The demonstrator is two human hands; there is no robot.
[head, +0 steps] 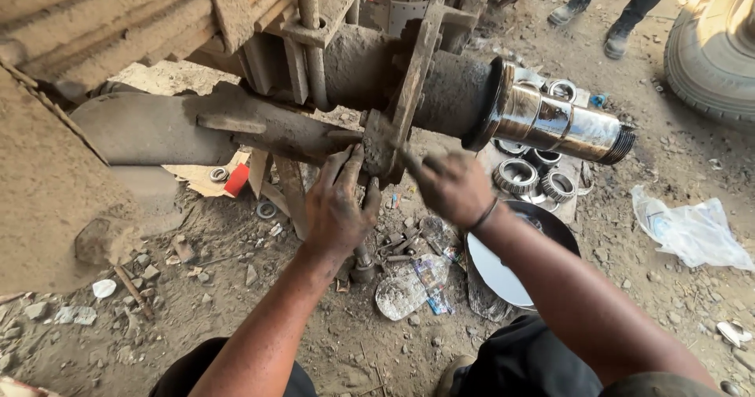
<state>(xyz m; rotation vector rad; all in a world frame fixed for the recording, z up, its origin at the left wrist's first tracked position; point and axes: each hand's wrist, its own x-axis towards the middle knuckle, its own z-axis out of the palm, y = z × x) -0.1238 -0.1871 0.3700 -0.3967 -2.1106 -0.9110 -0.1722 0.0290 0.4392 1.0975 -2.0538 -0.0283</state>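
Hard daylight, glare on steel, edges warped.

tyre (712,47) cut by right edge, bystander's shoes (590,21) only, left hand (338,208) fingertips hidden behind flange (409,90)

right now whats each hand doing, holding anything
Left hand: fingers spread open against the greasy axle flange, holding nothing.
Right hand: fingers curled at the flange; a grip cannot be told.

Dirt ground (236,302) — bearings (515,177), plastic bag (692,228)
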